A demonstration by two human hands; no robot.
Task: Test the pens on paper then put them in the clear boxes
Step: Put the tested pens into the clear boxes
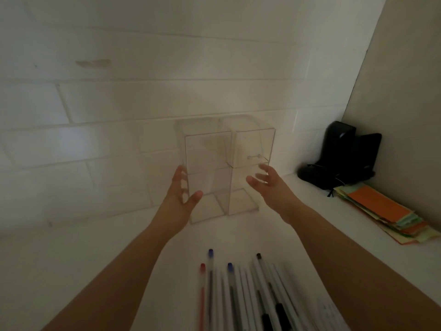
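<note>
front: clear boxes [226,173] | near: pens [241,290] | between: open tabletop [238,237]

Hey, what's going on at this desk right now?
A person is reaching both hands toward two clear boxes standing side by side against the wall. The left hand is at the left box's side with fingers spread; the right hand is open in front of the right box. Both boxes look empty. A row of pens lies on the white desk nearer the person, untouched.

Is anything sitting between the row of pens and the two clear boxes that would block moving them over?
Nothing visible does. The bare white desk lies between the pens and the clear boxes. Only the left hand and right hand are there, open at the boxes' sides.
</note>
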